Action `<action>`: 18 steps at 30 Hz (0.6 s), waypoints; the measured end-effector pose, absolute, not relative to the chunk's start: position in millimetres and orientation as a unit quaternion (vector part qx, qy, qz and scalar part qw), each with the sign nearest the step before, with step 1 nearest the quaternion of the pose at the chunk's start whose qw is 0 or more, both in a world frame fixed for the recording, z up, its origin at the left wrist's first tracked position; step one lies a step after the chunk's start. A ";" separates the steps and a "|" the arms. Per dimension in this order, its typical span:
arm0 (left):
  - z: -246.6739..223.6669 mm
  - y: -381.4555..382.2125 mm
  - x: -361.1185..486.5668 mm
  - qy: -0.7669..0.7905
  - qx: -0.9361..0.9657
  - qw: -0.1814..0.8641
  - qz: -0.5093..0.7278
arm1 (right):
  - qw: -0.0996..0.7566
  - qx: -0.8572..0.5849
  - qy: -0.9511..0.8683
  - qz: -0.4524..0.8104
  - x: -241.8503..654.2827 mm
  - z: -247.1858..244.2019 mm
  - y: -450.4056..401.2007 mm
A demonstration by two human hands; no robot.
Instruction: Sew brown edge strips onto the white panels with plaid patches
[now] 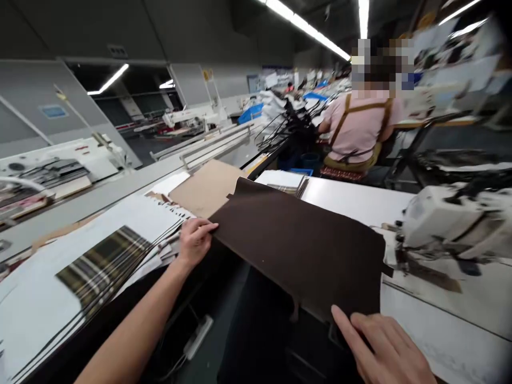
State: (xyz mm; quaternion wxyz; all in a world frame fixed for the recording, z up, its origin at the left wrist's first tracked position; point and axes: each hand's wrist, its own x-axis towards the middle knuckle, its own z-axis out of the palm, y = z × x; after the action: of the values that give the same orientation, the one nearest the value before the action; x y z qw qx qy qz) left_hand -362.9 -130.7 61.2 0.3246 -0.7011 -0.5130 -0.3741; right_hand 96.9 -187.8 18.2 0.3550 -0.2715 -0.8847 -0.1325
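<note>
The left hand (194, 241) and the right hand (384, 346) are on a dark brown sheet (296, 250) above a white table (352, 200).
In the head view, the left hand is closed on the left edge of the sheet. The right hand's fingers (362, 328) are spread at the near edge, and you cannot tell if they grip it. The sheet is at the near edge of the table, and its far left side lies over a tan card (206, 186). On the left is a plaid piece (102, 266) on a big white sheet (44, 298). A white sewing machine (448, 218) is just right of the brown sheet. Past the table, a person in a pink shirt (360, 128) sits with brown straps on their back. Far off is a blue bin (250, 113).
</note>
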 end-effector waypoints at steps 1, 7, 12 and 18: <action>32.9 -137.1 -366.3 -0.540 -0.699 0.300 -0.360 | 0.357 -0.276 -0.883 -0.130 93.6 0.3 -186.6; -43.8 -160.7 -373.9 -0.629 -0.642 0.208 -0.385 | 0.328 -0.343 -0.876 -0.094 104.5 -47.9 -183.5; -47.0 -156.1 -380.2 -0.649 -0.614 0.163 -0.419 | 0.328 -0.351 -0.874 -0.077 109.0 -43.1 -188.0; -21.5 -139.1 -394.8 -0.629 -0.586 0.113 -0.498 | 0.309 -0.356 -0.875 -0.108 94.6 -18.9 -181.3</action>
State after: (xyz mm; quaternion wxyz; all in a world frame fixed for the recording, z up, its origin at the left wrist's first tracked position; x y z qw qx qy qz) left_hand -394.8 -139.1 -21.5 0.1128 -0.5865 -0.6287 -0.4980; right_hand 94.6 -181.3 -18.9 0.3087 -0.3560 -0.8753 -0.1084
